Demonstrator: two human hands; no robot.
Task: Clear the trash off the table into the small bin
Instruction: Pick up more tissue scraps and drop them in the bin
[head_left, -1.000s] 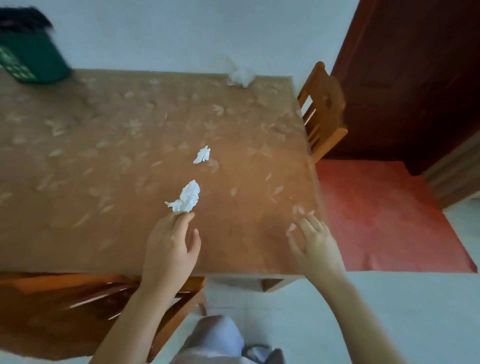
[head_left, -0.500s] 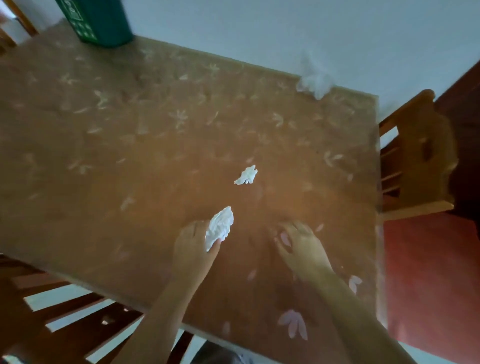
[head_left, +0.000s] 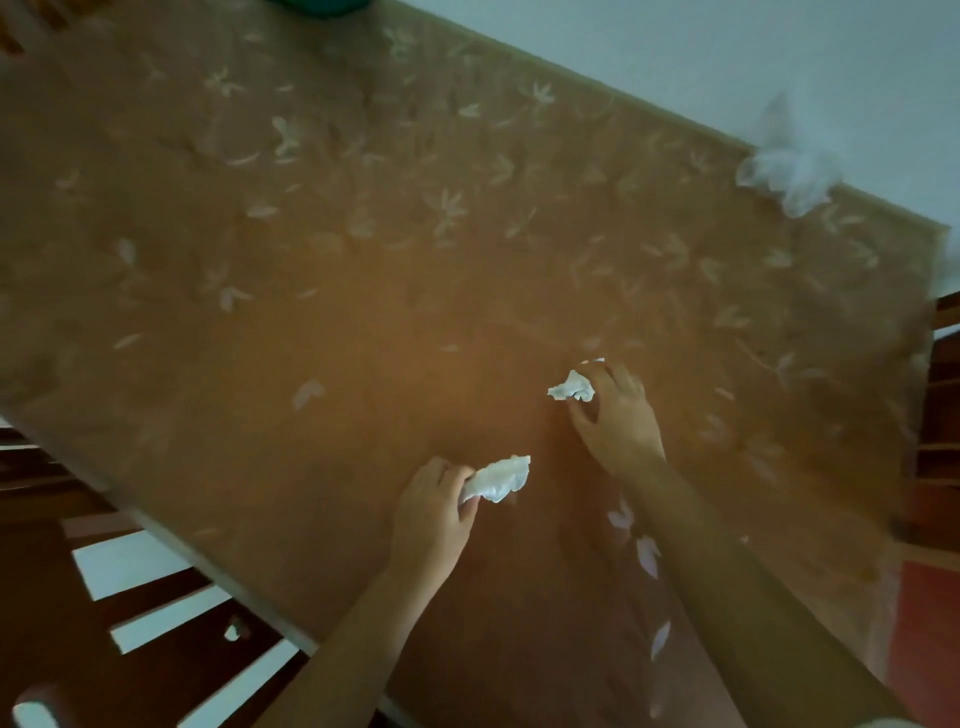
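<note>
While both arms reach over the table, each hand is occupied with one piece of trash. The left hand is clenched around a crumpled white tissue; most of the tissue sticks out past the fingers toward the right, just above the tabletop. The right hand lies farther forward on the table, fingers curled over a smaller wad of white paper. The fingertips touch the wad, which rests on the surface at the left side of the hand; whether the grip is fully closed cannot be determined. The two hands are near each other, well inside the near half of the table.

A third piece, a loose white clump, lies at the far right corner of the table against the wall, blurred and well apart from both hands. The bin shows only as a green sliver at the top edge, at the far left side of the table. The table carries a brown cover with a pale leaf print. Dark wooden chair slats appear below the left table edge.
</note>
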